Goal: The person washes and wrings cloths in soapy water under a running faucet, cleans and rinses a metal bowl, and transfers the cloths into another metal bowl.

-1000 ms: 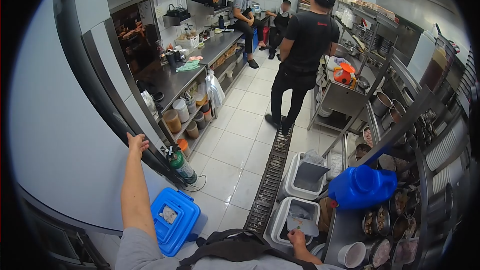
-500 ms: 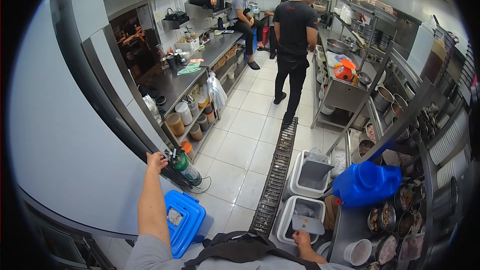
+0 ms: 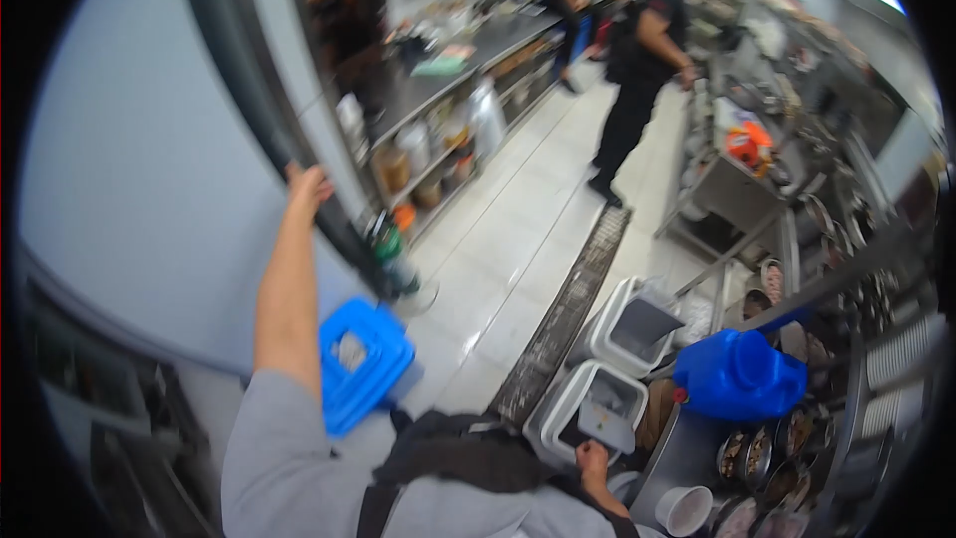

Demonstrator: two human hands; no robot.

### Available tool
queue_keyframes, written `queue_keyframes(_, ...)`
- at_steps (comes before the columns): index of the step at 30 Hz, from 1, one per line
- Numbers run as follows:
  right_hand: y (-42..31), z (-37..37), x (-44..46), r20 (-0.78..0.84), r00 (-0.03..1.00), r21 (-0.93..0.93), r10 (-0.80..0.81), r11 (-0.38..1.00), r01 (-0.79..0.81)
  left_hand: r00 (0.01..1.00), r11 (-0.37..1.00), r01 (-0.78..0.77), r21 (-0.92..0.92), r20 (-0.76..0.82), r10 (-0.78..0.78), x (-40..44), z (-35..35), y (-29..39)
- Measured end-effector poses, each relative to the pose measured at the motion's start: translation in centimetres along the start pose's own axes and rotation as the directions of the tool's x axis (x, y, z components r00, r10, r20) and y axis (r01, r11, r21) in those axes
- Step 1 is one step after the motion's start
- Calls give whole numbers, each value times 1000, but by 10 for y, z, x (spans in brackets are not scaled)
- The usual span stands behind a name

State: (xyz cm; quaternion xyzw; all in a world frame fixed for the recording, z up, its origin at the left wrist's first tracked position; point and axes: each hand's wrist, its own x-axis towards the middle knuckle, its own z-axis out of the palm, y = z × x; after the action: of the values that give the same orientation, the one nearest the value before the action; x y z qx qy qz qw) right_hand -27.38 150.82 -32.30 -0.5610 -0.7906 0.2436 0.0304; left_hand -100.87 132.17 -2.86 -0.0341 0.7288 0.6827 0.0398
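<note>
My left arm reaches forward, and my left hand (image 3: 309, 185) is curled on the dark edge of a large pale grey door (image 3: 149, 179). Low on my right, my right hand (image 3: 592, 460) hangs with its fingers folded in, and nothing shows in it. It is nearest to a white bin (image 3: 546, 428) with a grey flap lid (image 3: 607, 426); whether it touches the lid I cannot tell. Below my left arm is a blue lidded box (image 3: 380, 379) with a pale crumpled thing on top. A green gas cylinder (image 3: 396, 267) stands beside the door's edge.
A floor drain grate (image 3: 563, 314) runs along the white tiled floor (image 3: 498, 259). On the right, a blue jerrycan (image 3: 739, 374) sits on a steel shelf beside several bowls of food. A person in black (image 3: 642, 80) stands ahead; another person (image 3: 566, 0) sits by the left counter (image 3: 468, 45).
My view has turned and tilted, with blur. My left hand has stayed at the door's edge. The person in black has turned towards the right-hand counter, one forearm now raised in front.
</note>
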Motion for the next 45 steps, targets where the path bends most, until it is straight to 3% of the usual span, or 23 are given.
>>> queue_keyframes(2,19,7,1,24,989,54,-148,988,147,991,993,91,-70,104,-83,-9,0,-43)
queue_keyframes(5,23,5,5,125,992,144,-26,990,8,948,950,306,56,73,-309,-35,13,-86)
queue_keyframes(8,-5,-29,-3,180,983,126,21,991,-44,922,919,379,109,43,-385,-46,18,-108)
queue_keyframes(12,17,-24,-3,130,991,100,23,994,-36,949,949,315,35,-4,-315,-33,13,-88)
queue_keyframes(16,22,-29,-15,68,997,33,-45,999,43,996,993,92,-72,13,-91,5,-7,-81)
queue_keyframes(17,22,-29,-18,74,997,21,14,1000,-16,997,997,75,-25,9,-74,2,-6,-70)
queue_keyframes(21,11,-40,-20,80,995,-33,58,998,-55,982,982,172,82,58,-177,-34,-2,-58)
queue_keyframes(24,5,-38,-12,99,990,16,102,994,-104,944,953,252,169,171,-280,-31,2,-110)
queue_keyframes(25,-6,-44,-12,105,987,33,124,991,-128,946,947,270,173,136,-294,-49,8,-119)
queue_keyframes(28,-14,-41,-3,126,989,67,79,994,-88,857,871,317,376,280,-433,-77,17,-176)
queue_keyframes(30,-18,-37,-1,119,991,91,63,993,-74,768,706,94,702,400,-501,-98,16,-231)
queue_keyframes(32,-15,-27,3,40,999,91,2,996,-6,713,608,-1,794,427,-556,-157,9,-249)
queue_keyframes(34,25,16,15,-21,997,93,-80,992,82,564,418,-192,888,449,-694,-195,-7,-291)
queue_keyframes(35,31,20,16,-81,969,13,-233,972,234,459,303,-320,898,427,-779,-213,-19,-317)
queue_keyframes(37,5,-1,5,78,996,153,-51,988,39,390,228,-285,931,330,-860,-272,-48,-307)
queue_keyframes(38,-2,-7,0,82,995,108,-64,993,55,290,202,-355,913,313,-904,-288,-61,-314)
queue_keyframes(40,6,-1,1,176,984,128,5,991,-28,223,65,-474,878,191,-956,-312,-79,-338)
queue_keyframes(42,8,-2,-3,163,986,68,-30,998,19,228,115,-307,945,190,-955,-336,-103,-331)
queue_keyframes(43,6,-4,-3,141,988,11,-70,998,69,144,97,-247,964,136,-980,-338,-112,-336)
queue_keyframes(45,-10,-15,1,204,979,16,19,1000,-23,123,85,-161,983,105,-987,-339,-128,-346)
